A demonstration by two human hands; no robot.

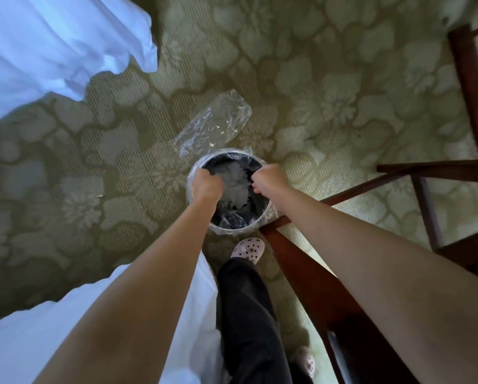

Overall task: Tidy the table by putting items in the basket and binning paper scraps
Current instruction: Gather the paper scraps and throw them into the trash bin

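A round bin point(196, 173) with a clear plastic liner stands on the carpet right below me. White crumpled paper scraps point(236, 187) lie in its dark opening, between my two hands. My left hand point(206, 187) hangs over the bin's left rim, its fingers curled down against the edge of the paper. My right hand point(269, 178) is over the right rim, fingers curled into a fist a little apart from the paper. My fingertips are hidden from this angle. No basket or table top is in view.
A loose clear plastic bag point(215, 123) lies on the carpet just beyond the bin. Dark wooden furniture legs and rails point(293, 261) run along the right. White cloth point(52, 42) hangs at upper left and lower left. My feet in pale clogs point(247, 249) stand near the bin.
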